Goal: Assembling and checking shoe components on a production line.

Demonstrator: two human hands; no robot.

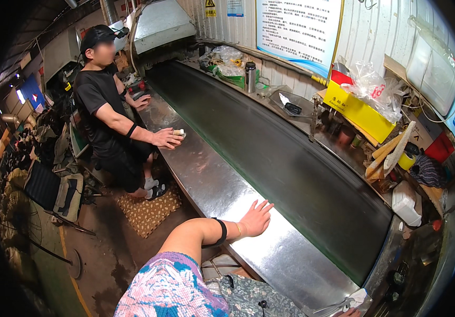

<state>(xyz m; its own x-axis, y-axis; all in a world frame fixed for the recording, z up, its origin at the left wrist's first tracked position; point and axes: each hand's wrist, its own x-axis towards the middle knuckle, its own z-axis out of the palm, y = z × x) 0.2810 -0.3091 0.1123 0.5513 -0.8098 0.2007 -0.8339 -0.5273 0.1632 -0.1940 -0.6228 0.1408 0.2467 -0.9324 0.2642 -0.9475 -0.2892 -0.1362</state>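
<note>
Head view: a long dark belt [269,142] runs diagonally from the upper left to the lower right, with a shiny metal ledge [206,169] along its near side. A printed board [299,31] hangs on the pale wall behind. Across to the left, a co-worker [101,95] in dark clothes stands at the same ledge, near a spotted mat [151,211] and a chair [56,190]. Beyond the belt's far side sits a yellow box [362,113] with clear plastic bags on top; farther left are a dark tray [293,105] and an upright metal flask [250,77].

The person's left hand [257,217] lies palm down on the ledge, fingers spread, their tips reaching the belt's near edge. A white bundle [357,297] with thin strands lies at the ledge's lower right end. Just beside it, the right hand [350,313] shows only partly at the lower rim; whether it grips the bundle, I cannot tell. Smallest is a pale piece [179,132] at the co-worker's nearer hand.
</note>
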